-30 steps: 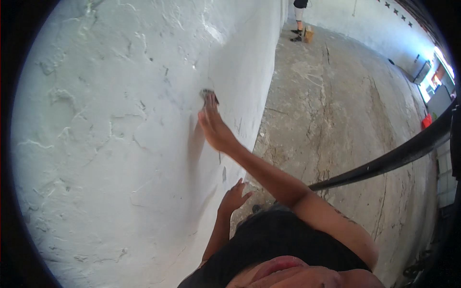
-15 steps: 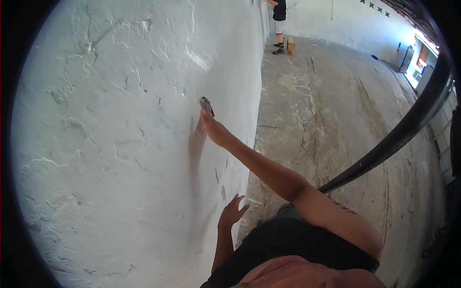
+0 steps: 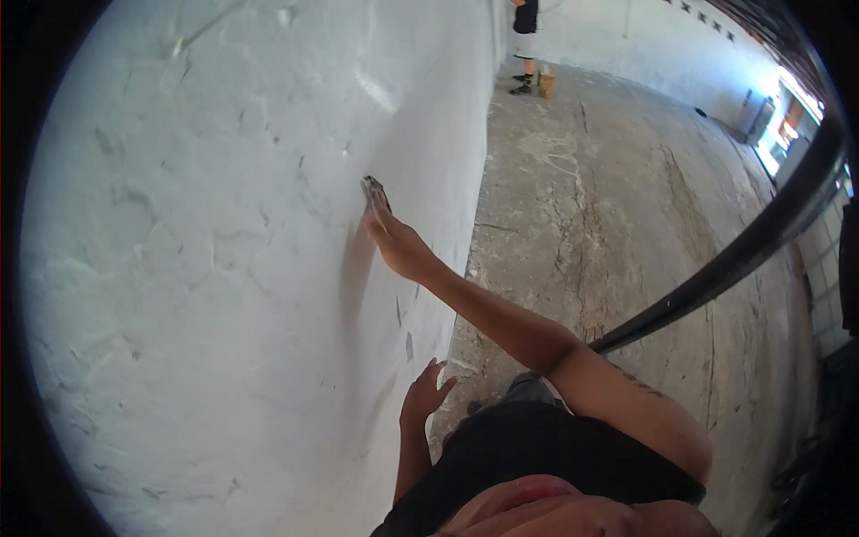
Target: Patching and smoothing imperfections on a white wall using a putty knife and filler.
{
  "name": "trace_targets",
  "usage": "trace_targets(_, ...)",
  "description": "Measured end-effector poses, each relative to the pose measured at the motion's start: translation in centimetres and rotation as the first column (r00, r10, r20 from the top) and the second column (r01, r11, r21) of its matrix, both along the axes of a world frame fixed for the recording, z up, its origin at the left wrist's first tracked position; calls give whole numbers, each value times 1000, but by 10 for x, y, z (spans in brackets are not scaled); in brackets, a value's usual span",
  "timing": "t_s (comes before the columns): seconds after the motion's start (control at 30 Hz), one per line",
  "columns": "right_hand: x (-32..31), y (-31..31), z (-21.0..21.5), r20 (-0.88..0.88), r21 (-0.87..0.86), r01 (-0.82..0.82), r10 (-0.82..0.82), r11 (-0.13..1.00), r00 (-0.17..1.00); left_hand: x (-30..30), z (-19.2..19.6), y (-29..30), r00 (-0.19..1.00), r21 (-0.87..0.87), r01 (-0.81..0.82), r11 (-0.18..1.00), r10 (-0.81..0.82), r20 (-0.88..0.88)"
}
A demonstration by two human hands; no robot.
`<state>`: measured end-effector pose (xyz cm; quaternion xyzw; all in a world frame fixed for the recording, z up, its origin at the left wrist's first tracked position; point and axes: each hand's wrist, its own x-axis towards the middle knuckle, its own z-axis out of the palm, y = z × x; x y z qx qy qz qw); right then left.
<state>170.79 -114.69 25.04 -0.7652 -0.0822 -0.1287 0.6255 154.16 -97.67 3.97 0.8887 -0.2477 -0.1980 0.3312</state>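
The white, rough wall [image 3: 206, 295] fills the left side, with chipped and uneven patches on its surface. My right hand [image 3: 385, 231] reaches across to it, fingers closed around a small dark hand tool [image 3: 380, 192]. That tool is held against or very near the wall; its exact kind is too small and partly covered to tell. Lower down, my left hand [image 3: 425, 392] is raised beside the wall with fingers apart and nothing in it. Whether its fingertips touch the wall cannot be told.
A cracked concrete floor [image 3: 608, 206] stretches to the right. A thick black bar [image 3: 725, 273] slants across the right side. Far off, another person [image 3: 525, 36] stands by the wall near a brown box [image 3: 546, 85]. Several dark openings line the far wall.
My right hand with the tool has shifted slightly left along the wall. My left hand has moved a little left and up. The view has tilted slightly.
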Motion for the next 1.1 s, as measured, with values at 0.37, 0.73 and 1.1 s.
trace_targets(0.37, -29, 42, -51, 183, -74, 55, -41, 996, 982, 16, 17, -2, 996, 49, 84, 995, -82, -26)
trace_targets(0.73, 12, -4, -68, -111, 108, -36, 48, 993, 993, 19, 10, 6, 993, 43, 106, 993, -104, -53)
trace_targets(1.1, 2, 23, -80, -232, 182, -109, 150, 977, 961, 1, -2, 34, 997, 53, 66, 996, -63, -50)
